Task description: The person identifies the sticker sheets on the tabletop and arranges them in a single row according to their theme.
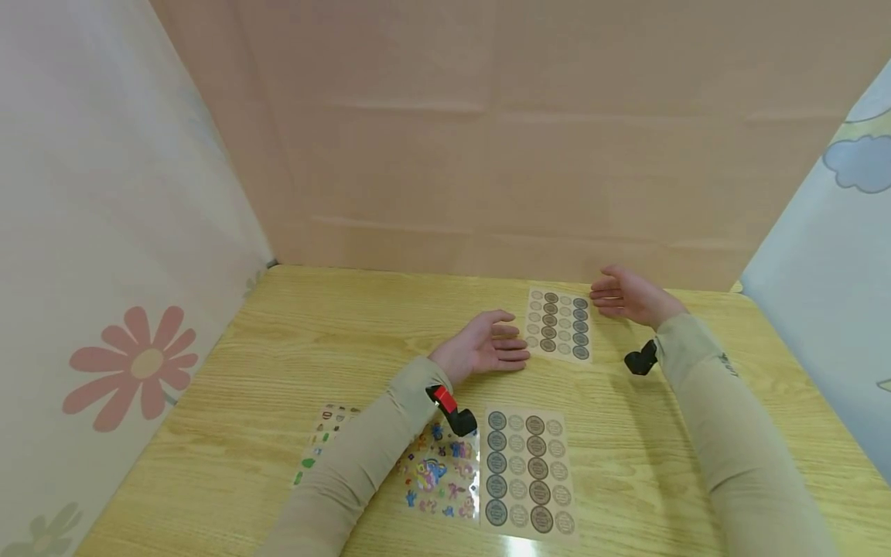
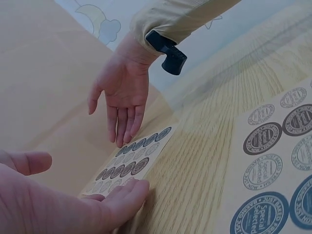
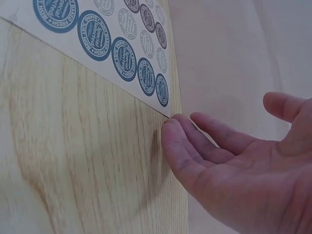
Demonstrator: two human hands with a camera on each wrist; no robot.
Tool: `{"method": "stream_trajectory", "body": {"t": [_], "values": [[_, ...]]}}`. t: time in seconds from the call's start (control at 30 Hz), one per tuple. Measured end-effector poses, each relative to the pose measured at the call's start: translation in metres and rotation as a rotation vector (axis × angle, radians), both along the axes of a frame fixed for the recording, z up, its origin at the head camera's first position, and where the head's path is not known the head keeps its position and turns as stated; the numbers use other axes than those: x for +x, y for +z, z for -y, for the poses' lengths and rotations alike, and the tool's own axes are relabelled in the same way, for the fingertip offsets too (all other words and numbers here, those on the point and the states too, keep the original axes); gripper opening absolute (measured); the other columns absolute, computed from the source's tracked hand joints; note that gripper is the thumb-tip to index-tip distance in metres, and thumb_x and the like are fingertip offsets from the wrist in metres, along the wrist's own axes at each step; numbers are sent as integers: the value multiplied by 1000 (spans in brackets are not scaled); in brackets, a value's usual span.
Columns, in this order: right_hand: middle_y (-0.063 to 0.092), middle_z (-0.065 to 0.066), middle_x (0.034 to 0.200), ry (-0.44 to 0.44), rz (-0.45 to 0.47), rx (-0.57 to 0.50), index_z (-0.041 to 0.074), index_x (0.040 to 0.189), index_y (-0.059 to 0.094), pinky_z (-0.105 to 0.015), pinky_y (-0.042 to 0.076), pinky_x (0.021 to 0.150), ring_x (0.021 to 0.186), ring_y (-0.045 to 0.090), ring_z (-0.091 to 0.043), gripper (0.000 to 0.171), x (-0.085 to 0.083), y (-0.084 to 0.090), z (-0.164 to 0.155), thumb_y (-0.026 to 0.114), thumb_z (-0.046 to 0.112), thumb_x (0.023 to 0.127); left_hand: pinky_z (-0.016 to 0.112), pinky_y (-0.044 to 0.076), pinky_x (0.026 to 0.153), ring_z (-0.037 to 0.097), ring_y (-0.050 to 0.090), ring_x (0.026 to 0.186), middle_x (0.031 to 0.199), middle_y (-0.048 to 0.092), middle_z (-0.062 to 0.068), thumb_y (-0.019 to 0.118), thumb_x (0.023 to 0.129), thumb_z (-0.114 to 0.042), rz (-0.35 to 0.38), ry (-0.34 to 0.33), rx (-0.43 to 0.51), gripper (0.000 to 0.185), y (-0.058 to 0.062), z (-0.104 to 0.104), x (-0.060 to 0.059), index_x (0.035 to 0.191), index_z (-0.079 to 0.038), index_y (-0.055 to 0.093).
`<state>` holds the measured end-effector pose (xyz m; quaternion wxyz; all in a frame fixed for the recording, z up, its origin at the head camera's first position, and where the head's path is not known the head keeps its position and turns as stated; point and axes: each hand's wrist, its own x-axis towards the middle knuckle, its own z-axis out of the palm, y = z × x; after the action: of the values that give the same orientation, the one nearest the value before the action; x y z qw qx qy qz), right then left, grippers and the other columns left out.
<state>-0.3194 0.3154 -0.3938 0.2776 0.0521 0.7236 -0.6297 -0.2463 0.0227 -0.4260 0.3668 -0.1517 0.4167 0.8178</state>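
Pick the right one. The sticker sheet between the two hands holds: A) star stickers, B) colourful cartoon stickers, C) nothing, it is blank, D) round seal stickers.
D: the sticker sheet between the left hand and the right hand carries rows of round seals; the cartoon sheet lies nearer the person.

left grip (image 1: 483, 344) relaxed, right grip (image 1: 626, 298) relaxed

Lighting: soft, even, bright; you get a small glare patch on the table (image 1: 518, 546) nearest you, below both hands. Shadows: faint, beneath your right hand (image 3: 243, 170). Focus: left hand (image 2: 58, 204) blurred close-up; head view bows at edges.
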Motion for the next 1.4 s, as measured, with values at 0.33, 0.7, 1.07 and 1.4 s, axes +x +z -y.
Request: {"method": "stream_trajectory", "body": {"t": [0.33, 0.7, 1.07, 1.4], "values": [[19, -30, 148, -8, -23, 42, -15, 144, 15, -44, 24, 115, 130, 31, -37, 72, 1, 1, 3, 24, 43, 104, 50, 39, 105, 41, 44, 125, 134, 46, 29, 55, 95, -27, 0, 18, -21, 62, 1, -2, 2, 143, 6, 33], [19, -33, 148, 24, -53, 81, -17, 143, 16, -45, 25, 114, 131, 30, -41, 71, 4, 2, 1, 23, 41, 104, 50, 39, 106, 41, 45, 125, 132, 46, 30, 54, 95, -27, 9, 30, -8, 62, -1, -2, 2, 143, 7, 33], [32, -29, 141, 2, -82, 152, -16, 139, 26, -37, 41, 105, 114, 50, -30, 66, 1, -2, 1, 27, 40, 104, 50, 39, 105, 42, 46, 124, 131, 47, 31, 52, 94, -27, -2, 27, -23, 61, -1, -2, 4, 141, 8, 34], [51, -21, 125, 33, -106, 204, -17, 134, 33, -34, 47, 98, 98, 57, -19, 63, 1, 0, 3, 28, 39, 104, 50, 38, 106, 42, 45, 125, 133, 46, 31, 52, 95, -27, -1, 36, -18, 61, 1, -2, 5, 142, 8, 33]]}}
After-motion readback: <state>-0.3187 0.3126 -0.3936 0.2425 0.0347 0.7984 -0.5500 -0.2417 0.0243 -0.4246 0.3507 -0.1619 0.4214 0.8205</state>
